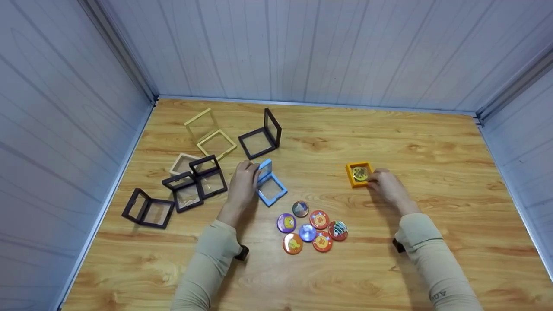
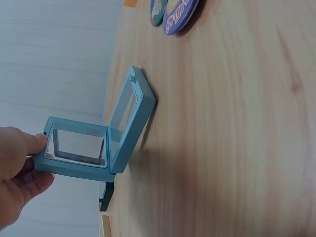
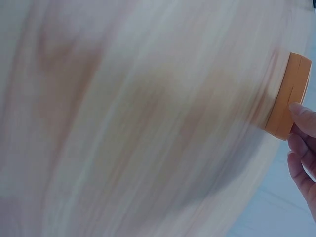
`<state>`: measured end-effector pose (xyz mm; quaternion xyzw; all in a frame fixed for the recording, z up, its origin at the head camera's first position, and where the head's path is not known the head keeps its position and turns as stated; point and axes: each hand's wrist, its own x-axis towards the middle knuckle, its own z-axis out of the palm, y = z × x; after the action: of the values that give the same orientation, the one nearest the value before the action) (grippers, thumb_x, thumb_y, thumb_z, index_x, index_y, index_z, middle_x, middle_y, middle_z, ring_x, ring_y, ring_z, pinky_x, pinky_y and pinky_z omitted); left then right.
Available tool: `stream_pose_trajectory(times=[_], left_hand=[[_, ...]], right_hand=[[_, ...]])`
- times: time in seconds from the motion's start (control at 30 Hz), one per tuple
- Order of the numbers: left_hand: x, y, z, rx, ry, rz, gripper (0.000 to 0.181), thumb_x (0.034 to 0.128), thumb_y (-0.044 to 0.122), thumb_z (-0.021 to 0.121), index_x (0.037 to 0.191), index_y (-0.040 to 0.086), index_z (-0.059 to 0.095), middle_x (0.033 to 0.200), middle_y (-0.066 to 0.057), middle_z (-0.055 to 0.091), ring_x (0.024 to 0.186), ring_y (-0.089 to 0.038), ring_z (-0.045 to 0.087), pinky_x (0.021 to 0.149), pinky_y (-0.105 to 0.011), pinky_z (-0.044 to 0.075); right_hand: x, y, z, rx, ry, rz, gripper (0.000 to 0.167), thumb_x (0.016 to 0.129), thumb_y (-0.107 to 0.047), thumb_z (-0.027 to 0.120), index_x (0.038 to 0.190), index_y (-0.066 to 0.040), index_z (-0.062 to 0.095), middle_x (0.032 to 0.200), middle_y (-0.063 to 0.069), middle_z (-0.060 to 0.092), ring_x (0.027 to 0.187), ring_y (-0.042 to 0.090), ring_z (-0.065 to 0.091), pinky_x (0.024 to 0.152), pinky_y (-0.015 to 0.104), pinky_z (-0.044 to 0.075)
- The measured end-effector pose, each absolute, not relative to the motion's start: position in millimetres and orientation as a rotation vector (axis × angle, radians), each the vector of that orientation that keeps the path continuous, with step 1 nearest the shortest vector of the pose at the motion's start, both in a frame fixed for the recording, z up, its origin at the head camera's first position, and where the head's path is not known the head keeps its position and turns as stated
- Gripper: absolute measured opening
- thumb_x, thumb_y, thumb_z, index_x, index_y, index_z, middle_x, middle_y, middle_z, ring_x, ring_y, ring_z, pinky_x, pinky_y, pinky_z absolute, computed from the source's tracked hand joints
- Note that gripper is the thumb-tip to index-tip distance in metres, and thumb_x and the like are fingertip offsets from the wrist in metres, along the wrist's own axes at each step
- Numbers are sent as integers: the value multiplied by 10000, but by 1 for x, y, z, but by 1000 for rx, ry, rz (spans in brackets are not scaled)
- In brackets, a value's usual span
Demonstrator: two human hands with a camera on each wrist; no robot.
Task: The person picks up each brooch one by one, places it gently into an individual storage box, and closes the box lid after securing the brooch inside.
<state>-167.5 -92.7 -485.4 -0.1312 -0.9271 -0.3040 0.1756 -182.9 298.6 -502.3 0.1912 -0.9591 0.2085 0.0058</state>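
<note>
The left hand's point(image 1: 244, 181) fingers pinch the blue frame's point(image 1: 265, 177) raised lid, its base on the worktop point(image 1: 432, 164) to their right; the badges point(image 1: 307, 232) lie nearer the person, between the hands; the right hand's point(image 1: 391, 188) fingers grip the orange frame point(image 1: 350, 175).

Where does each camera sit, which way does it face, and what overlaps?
Head: worn on the head, looking forward and down over the table; both sleeves, the left hand and the right hand show.
Left wrist: on that wrist, facing the open blue frame; the left hand enters from the left edge.
Right wrist: on that wrist, facing across the tabletop, orange frame at the right edge; part of the right hand shows.
Shared: head and left wrist both show the blue frame and purple badge.
</note>
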Motion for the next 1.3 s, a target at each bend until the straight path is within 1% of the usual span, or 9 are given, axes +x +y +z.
stream_pose_trajectory(times=[0.33, 0.6, 0.87, 1.1, 1.3], left_hand=[[-159, -87, -488, -407, -2596, -900, 162, 861, 58, 558, 939, -61, 637, 832, -133, 558, 782, -255, 546, 699, -349, 474], [-156, -82, -491, -411, -2596, -935, 166, 859, 56, 559, 954, -55, 636, 836, -116, 558, 799, -249, 545, 728, -342, 470], [-151, -76, -492, -440, -2582, -943, 157, 861, 61, 560, 937, -49, 642, 826, -112, 556, 781, -229, 544, 700, -319, 475], [-149, -74, -494, -453, -2559, -956, 155, 855, 60, 566, 937, -52, 637, 831, -110, 558, 793, -233, 543, 714, -326, 472], [-148, -73, -495, -464, -2543, -956, 151, 858, 66, 565, 939, -36, 641, 854, -106, 563, 819, -231, 540, 725, -325, 469]], right_hand=[[-187, 318, -501, 586, -2996, 638, 93, 773, 32, 635, 853, 57, 675, 814, 168, 583, 758, 311, 557, 653, 440, 471], [-188, 331, -499, 434, -3090, 678, 142, 808, 18, 602, 928, 75, 653, 888, 203, 576, 837, 348, 540, 724, 481, 446], [-190, 349, -498, 351, -3102, 684, 149, 817, 17, 590, 939, 83, 645, 902, 221, 576, 845, 369, 537, 728, 492, 442], [-189, 365, -496, 298, -3117, 703, 157, 835, 14, 562, 947, 96, 635, 910, 239, 562, 843, 393, 527, 725, 510, 433], [-188, 378, -495, 231, -3119, 715, 160, 838, -4, 571, 943, 100, 633, 915, 248, 558, 836, 398, 529, 717, 509, 435]])
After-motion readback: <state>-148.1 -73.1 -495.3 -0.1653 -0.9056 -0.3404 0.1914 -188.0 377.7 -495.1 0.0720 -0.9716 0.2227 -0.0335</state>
